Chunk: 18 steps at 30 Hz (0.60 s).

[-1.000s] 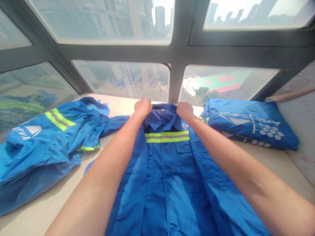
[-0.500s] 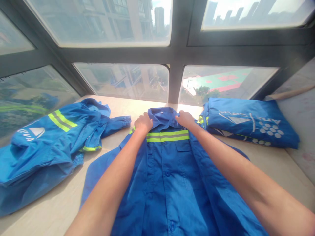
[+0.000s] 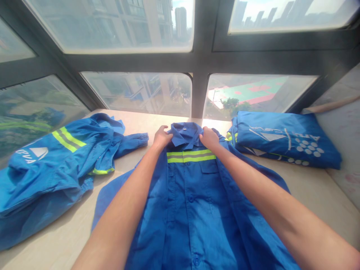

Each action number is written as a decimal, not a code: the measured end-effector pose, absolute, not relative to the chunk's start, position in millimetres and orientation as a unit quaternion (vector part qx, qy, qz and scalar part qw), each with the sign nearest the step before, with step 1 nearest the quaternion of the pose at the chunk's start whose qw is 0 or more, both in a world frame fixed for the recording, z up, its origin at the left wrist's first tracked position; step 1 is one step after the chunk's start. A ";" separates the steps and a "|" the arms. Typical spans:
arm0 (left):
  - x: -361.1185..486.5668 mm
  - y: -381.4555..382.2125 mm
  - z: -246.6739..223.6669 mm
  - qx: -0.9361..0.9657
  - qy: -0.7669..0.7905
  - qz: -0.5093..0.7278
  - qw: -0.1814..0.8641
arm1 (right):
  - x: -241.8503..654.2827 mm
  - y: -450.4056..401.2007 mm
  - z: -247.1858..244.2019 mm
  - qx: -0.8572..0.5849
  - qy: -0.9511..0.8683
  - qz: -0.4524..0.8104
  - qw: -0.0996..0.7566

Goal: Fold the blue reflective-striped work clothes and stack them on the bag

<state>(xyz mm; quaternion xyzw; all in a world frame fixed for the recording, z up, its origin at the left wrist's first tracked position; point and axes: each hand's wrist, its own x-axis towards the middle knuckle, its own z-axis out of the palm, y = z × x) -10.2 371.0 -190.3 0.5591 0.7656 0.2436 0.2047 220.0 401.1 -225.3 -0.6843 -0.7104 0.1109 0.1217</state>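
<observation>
A blue work jacket [image 3: 188,187] lies front up before me, buttoned, with a yellow-and-grey reflective band across the chest. Its collar [image 3: 184,135] points toward the window. At the left side of the collar, my left hand [image 3: 163,138] is closed on the shoulder cloth, thumb and fingers slightly spread. My right hand [image 3: 209,138] grips the cloth at the right side of the collar, fingers curled. Both sleeves are folded in or spread beside the body, partly hidden under my forearms.
Another blue jacket [image 3: 56,161] lies crumpled at the left, one cuff reaching toward the middle. A folded stack of blue garments [image 3: 281,138] with white print sits at the right. Window frames [image 3: 199,86] border the pale surface [image 3: 135,122] at the back; a wall [image 3: 340,123] stands right.
My left hand has shifted slightly left and its fingers have loosened around the cloth. My right hand has moved slightly on the shoulder, and the collar's left side lies flared outward more.
</observation>
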 end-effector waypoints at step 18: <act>33.0 302.4 -192.7 0.747 0.664 0.027 -0.015 | 226.6 351.3 -216.2 -0.551 -0.828 0.065 0.086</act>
